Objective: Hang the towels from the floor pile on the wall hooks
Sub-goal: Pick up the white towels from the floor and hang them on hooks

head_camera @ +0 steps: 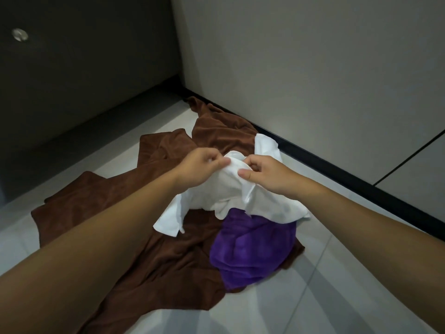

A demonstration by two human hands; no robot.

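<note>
Towels make a loose heap on the pale tiled floor [313, 297], with a big brown towel [168, 261] spread widest at the bottom. On the brown towel's near right part a purple towel [250, 247] lies bunched. Above its middle a white towel [216, 194] is held partly up, its lower folds hanging over the purple towel's far end. Both hands are at the white towel's raised top edge, close together but not touching. The left hand [199, 167] pinches a fold between thumb and forefinger. The right hand [267, 174] has its fingers curled into the cloth and its thumb on the front. Along the brown towel's far right edge runs a black skirting board [337, 162] under a grey wall [313, 68]. Past its far left end stands a dark panel [84, 56] with a small round metal fitting [20, 34].
</note>
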